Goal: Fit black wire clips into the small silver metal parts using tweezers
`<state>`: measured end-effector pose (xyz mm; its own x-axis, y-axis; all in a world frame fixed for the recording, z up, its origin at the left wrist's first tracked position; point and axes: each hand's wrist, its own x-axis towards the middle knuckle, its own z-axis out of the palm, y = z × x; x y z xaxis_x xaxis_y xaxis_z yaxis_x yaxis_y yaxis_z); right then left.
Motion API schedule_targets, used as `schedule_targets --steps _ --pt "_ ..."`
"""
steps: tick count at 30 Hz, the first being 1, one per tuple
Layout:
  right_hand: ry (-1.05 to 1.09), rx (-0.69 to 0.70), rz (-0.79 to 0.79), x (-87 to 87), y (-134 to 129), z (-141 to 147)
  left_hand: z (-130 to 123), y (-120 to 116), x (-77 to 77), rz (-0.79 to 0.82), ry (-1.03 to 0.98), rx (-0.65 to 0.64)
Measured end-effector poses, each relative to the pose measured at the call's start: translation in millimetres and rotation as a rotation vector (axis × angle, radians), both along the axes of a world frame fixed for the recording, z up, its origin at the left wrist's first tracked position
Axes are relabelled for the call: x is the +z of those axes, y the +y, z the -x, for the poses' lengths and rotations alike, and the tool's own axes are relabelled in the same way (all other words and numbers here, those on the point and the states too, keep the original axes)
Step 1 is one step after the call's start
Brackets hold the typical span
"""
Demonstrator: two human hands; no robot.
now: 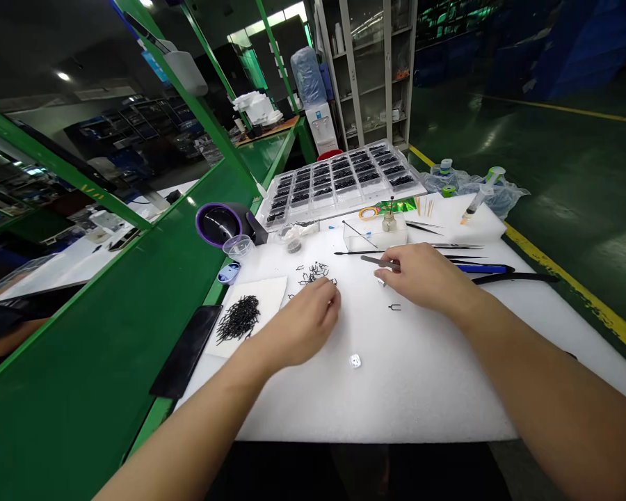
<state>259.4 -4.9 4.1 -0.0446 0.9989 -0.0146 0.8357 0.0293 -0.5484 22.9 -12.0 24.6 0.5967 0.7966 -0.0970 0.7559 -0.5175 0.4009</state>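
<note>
My right hand (422, 275) is closed round a pair of grey tweezers (373, 261), whose flat end juts out to the left. A small shiny piece (380, 281) shows just under its fingertips. My left hand (307, 320) has its fingers curled together at the near edge of a loose heap of small black forked pieces (313, 273); anything between those fingers is hidden. One black forked piece (394, 307) lies alone below my right hand. Nearer to me, a small silvery square part (355, 361) rests on the white foam sheet (396, 403).
A dense pile of black pieces (240, 316) lies on white paper at the left, beside a dark flat tray (188, 351). Behind stands a clear compartment box (339, 202) of black parts. Several tools, a small bottle (389, 221) and a syringe (472, 207) lie farther back.
</note>
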Motion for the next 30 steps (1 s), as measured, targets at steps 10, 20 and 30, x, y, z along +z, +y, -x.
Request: schedule_targets --steps 10,20,30 --pt "-0.008 -0.005 -0.027 -1.9 1 -2 -8 2 -18.6 -0.131 -0.004 -0.229" --pt "-0.001 -0.01 -0.055 -1.7 1 -4 -11 -4 -30.7 -0.268 -0.037 -0.266" --pt "-0.002 -0.015 -0.059 -1.4 2 -5 -2 1 -27.8 -0.244 -0.039 -0.352"
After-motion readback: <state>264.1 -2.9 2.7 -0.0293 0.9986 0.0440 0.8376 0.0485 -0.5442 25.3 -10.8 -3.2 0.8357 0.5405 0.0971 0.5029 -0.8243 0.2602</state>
